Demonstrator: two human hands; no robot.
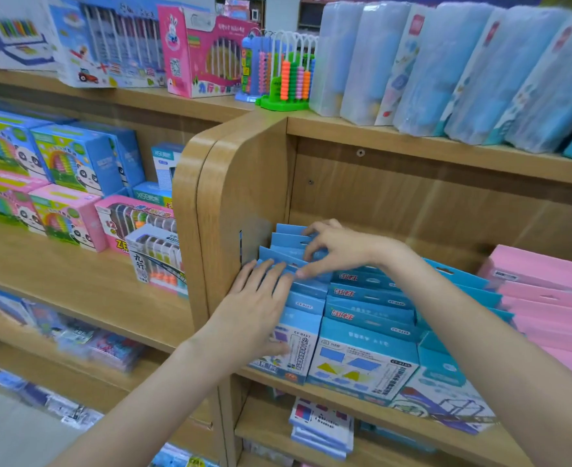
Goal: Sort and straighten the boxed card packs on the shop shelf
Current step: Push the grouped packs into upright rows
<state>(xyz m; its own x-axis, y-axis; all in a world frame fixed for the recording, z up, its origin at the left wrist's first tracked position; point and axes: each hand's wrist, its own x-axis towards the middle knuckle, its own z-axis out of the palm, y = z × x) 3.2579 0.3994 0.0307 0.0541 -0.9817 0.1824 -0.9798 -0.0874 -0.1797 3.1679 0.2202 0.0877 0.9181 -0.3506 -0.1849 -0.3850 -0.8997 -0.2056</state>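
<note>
Rows of blue boxed card packs [362,358] stand front to back on the wooden shelf [355,397], hang tabs pointing up. My left hand [261,305] lies flat with straight fingers over the tops of the leftmost row, beside the shelf's side panel [230,210]. My right hand [338,247] reaches to the back of that row, its curled fingers pinching the tabs of the rear blue packs [286,241]. Pink packs [544,298] fill the row at the far right.
The shelf above holds wrapped blue cases [446,69] and a bead abacus [288,79]. The unit to the left carries panda abacus boxes [65,183]. Loose packs [321,429] lie on the shelf below. The space behind the card rows is open shelf back.
</note>
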